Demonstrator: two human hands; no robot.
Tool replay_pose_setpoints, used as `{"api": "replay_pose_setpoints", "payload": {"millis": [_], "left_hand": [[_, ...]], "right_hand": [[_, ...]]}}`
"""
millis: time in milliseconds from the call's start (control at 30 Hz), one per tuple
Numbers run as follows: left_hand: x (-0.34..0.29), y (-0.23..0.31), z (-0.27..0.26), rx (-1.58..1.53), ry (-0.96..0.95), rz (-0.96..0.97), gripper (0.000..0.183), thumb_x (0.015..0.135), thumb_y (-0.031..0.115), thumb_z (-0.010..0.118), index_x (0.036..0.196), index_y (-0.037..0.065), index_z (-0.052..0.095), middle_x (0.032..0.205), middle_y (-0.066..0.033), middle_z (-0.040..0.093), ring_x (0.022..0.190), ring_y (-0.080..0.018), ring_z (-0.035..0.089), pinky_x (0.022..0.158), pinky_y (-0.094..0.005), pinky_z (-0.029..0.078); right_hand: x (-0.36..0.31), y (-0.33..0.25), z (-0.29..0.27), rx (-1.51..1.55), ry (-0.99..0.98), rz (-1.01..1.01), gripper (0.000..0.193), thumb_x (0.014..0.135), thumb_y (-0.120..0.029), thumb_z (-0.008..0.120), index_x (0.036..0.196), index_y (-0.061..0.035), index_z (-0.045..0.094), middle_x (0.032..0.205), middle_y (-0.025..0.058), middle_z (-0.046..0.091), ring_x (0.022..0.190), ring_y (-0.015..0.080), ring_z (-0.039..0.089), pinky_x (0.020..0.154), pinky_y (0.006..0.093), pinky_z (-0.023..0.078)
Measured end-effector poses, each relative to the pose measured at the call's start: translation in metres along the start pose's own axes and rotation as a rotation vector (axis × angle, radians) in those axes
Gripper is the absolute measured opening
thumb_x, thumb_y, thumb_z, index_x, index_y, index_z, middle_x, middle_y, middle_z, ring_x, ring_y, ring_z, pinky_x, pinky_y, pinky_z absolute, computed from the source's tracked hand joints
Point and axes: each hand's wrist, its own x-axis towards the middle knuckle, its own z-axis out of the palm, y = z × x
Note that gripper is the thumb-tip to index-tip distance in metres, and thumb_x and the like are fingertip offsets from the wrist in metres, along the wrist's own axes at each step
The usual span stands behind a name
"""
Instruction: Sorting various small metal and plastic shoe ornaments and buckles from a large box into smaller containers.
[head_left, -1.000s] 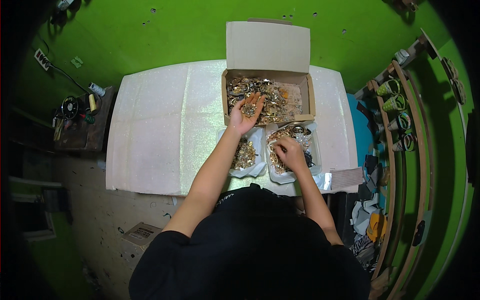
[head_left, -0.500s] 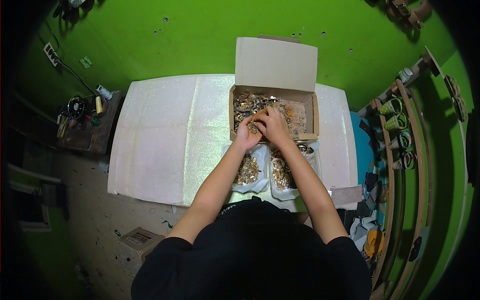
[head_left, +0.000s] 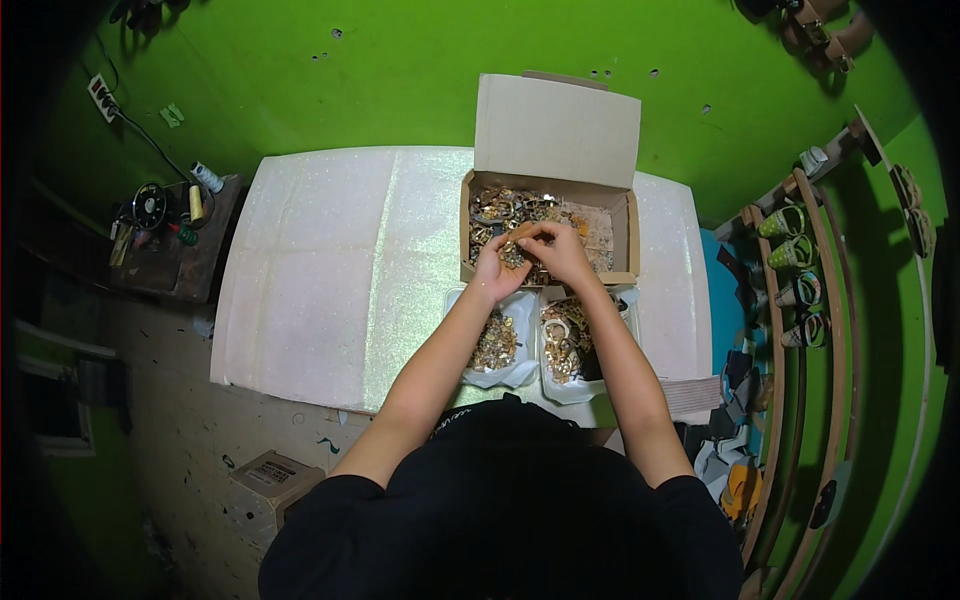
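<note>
An open cardboard box (head_left: pixel 622 230) with its lid standing up holds several small golden metal pieces (head_left: pixel 500 205). My left hand (head_left: pixel 497 268) and my right hand (head_left: pixel 556 252) meet over the box's front part, fingertips together on a small golden piece (head_left: pixel 519 243). Just in front of the box stand two white trays: the left tray (head_left: pixel 500 375) with small golden bits, the right tray (head_left: pixel 556 390) with larger golden rings and buckles. My forearms pass over both trays.
The box and trays sit on a white glittery sheet (head_left: pixel 330 270) covering the table. A dark side table (head_left: pixel 165 240) with thread spools and tools stands at left. Curved racks (head_left: pixel 800 280) with sandals stand at right. A small cardboard box (head_left: pixel 270 475) lies on the floor.
My right hand left the right tray and joined my left hand over the box. Both hands now hold a small piece together at the box's front.
</note>
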Motion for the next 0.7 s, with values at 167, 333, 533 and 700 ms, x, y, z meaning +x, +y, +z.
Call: {"api": "replay_pose_setpoints", "payload": {"millis": [167, 333, 533, 700], "left_hand": [[0.014, 0.005, -0.01, -0.02, -0.001, 0.009, 0.03, 0.086, 0.019, 0.035, 0.103, -0.001, 0.048, 0.1, -0.0141, 0.054, 0.094, -0.023, 0.053, 0.083, -0.0334, 0.044], [0.019, 0.015, -0.005, -0.013, -0.001, -0.015, 0.031, 0.086, 0.019, 0.034, 0.103, 0.0, 0.05, 0.101, -0.014, 0.055, 0.091, -0.021, 0.054, 0.079, -0.0324, 0.046], [0.005, 0.036, -0.001, 0.067, -0.098, 0.024, 0.037, 0.088, 0.019, 0.029, 0.115, 0.0, 0.046, 0.11, -0.0139, 0.052, 0.099, -0.0208, 0.052, 0.082, -0.0317, 0.045], [-0.004, 0.033, 0.014, 0.0, -0.132, 0.048, 0.038, 0.088, 0.017, 0.027, 0.117, -0.002, 0.042, 0.121, -0.0163, 0.044, 0.114, -0.025, 0.042, 0.093, -0.0354, 0.039]], "right_hand": [[0.005, 0.003, 0.001, 0.208, -0.014, -0.026, 0.015, 0.074, -0.012, 0.062, 0.082, -0.0001, 0.062, 0.071, 0.0052, 0.062, 0.061, 0.008, 0.053, 0.057, 0.0239, 0.043], [0.016, 0.012, 0.001, 0.085, 0.004, -0.107, 0.015, 0.076, -0.013, 0.059, 0.083, 0.0008, 0.061, 0.07, 0.0054, 0.061, 0.061, 0.0086, 0.052, 0.057, 0.0245, 0.042], [0.015, 0.002, 0.015, 0.122, -0.026, -0.067, 0.016, 0.079, -0.014, 0.057, 0.08, 0.0017, 0.058, 0.066, 0.0049, 0.058, 0.059, 0.009, 0.05, 0.056, 0.0248, 0.041], [0.0, 0.013, 0.022, 0.311, -0.071, 0.015, 0.014, 0.079, -0.012, 0.057, 0.081, 0.0016, 0.058, 0.065, 0.0028, 0.057, 0.059, 0.0063, 0.05, 0.055, 0.023, 0.041]]}}
